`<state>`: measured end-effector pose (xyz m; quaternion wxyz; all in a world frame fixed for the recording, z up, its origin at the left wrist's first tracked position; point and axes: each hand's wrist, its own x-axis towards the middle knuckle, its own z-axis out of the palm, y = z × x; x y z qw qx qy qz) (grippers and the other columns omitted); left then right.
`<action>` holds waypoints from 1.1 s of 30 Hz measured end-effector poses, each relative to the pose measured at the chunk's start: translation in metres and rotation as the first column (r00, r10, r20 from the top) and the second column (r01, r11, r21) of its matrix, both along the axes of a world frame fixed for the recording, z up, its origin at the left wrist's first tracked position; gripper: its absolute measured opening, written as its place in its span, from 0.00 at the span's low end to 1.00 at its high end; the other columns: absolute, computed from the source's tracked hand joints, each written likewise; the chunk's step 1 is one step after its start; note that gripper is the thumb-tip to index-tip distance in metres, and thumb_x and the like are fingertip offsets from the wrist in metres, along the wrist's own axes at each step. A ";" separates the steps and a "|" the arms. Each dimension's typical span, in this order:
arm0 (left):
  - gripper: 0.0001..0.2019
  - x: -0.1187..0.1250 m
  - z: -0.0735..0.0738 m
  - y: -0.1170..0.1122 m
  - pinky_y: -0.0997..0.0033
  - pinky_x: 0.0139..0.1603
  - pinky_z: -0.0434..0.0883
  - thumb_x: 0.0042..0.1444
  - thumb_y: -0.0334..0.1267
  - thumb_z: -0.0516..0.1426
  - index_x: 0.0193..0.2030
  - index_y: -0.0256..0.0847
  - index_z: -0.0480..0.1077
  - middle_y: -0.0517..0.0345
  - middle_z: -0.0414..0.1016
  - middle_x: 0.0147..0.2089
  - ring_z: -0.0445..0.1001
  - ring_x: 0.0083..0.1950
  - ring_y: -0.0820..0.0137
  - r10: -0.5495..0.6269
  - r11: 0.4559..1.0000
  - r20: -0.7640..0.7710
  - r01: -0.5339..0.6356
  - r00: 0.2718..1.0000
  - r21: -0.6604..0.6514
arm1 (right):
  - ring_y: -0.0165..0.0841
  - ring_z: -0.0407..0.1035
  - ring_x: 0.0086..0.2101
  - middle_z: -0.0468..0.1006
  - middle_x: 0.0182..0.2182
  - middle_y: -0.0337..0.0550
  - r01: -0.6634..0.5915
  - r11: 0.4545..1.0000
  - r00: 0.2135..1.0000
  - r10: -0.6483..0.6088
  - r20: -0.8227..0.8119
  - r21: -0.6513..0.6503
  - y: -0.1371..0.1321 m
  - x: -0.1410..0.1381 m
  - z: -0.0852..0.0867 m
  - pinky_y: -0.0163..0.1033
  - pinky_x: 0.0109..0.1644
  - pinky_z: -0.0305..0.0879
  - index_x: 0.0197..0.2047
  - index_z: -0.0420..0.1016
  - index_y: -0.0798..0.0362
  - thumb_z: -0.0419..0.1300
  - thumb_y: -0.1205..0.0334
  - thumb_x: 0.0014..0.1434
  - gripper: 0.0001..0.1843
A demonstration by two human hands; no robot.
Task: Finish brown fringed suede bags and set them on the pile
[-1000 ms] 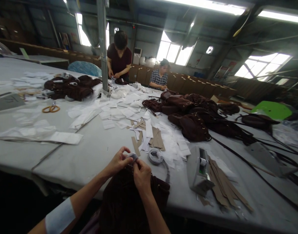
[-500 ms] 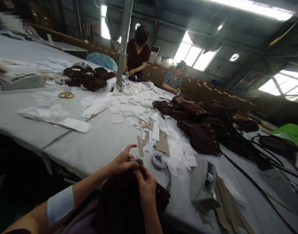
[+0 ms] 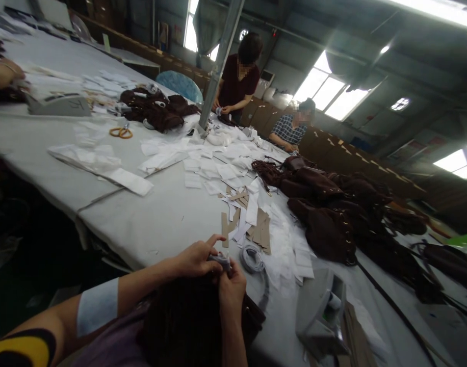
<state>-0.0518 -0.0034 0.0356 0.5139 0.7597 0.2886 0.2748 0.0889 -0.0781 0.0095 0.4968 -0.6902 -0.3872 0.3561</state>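
At the table's front edge my left hand (image 3: 199, 259) closes its thumb and fingers on a grey wrapped piece (image 3: 220, 261), its index finger lifted. Pinching the same piece from the right is my right hand (image 3: 232, 285); its fingertips are partly hidden. Below both hands a dark brown bag (image 3: 180, 316) rests against my body, mostly in shadow. Just right of my hands, a grey wrapped coil (image 3: 252, 259) lies on the table, with a grey band curving down from it toward the bag.
Cardboard strips (image 3: 260, 232) and white paper pieces (image 3: 206, 173) cover the table (image 3: 168, 219) ahead. Brown bags (image 3: 329, 229) pile up at right, near a grey tape dispenser (image 3: 321, 311). Orange-handled scissors (image 3: 121, 132) lie left. Two people work across the table; another person's arm shows at far left.
The view has swung left, so the table contents sit further right. The grey piece between my hands is turned and more visible, and my right fingers have moved up onto its side.
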 end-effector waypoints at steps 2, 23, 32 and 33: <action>0.30 0.000 -0.001 0.000 0.73 0.34 0.62 0.52 0.37 0.59 0.61 0.39 0.55 0.59 0.77 0.35 0.74 0.33 0.68 0.005 1.000 -0.015 -0.005 1.000 0.025 | 0.31 0.69 0.22 0.81 0.34 0.45 -0.106 0.994 0.986 0.103 -0.128 -0.010 0.001 0.006 0.001 0.34 0.24 0.65 0.54 0.70 0.56 0.62 0.54 0.50 0.28; 0.23 -0.002 -0.018 0.034 0.81 0.16 0.48 0.48 0.51 0.62 0.39 0.37 0.61 0.61 0.73 0.26 0.57 0.15 0.83 0.239 0.785 0.240 -0.041 0.941 -0.618 | 0.43 0.73 0.46 0.80 0.45 0.49 -0.255 0.967 0.851 0.237 -0.468 0.026 -0.047 0.021 0.062 0.48 0.50 0.69 0.47 0.78 0.50 0.67 0.55 0.49 0.21; 0.22 -0.012 -0.025 0.047 0.80 0.18 0.50 0.50 0.52 0.63 0.39 0.31 0.71 0.49 0.76 0.36 0.55 0.18 0.85 0.158 0.670 0.407 0.205 0.899 -0.713 | 0.39 0.71 0.41 0.78 0.39 0.51 -0.138 0.927 0.732 -0.141 0.666 0.349 -0.024 0.031 0.067 0.45 0.47 0.67 0.35 0.79 0.53 0.58 0.53 0.58 0.13; 0.22 -0.013 -0.026 0.048 0.80 0.19 0.51 0.50 0.52 0.62 0.39 0.31 0.72 0.48 0.76 0.36 0.54 0.18 0.86 0.155 0.655 0.408 0.216 0.900 -0.725 | 0.38 0.72 0.40 0.79 0.39 0.51 -0.162 0.934 0.751 -0.092 0.653 0.318 -0.021 0.029 0.067 0.43 0.46 0.67 0.38 0.77 0.54 0.55 0.54 0.61 0.14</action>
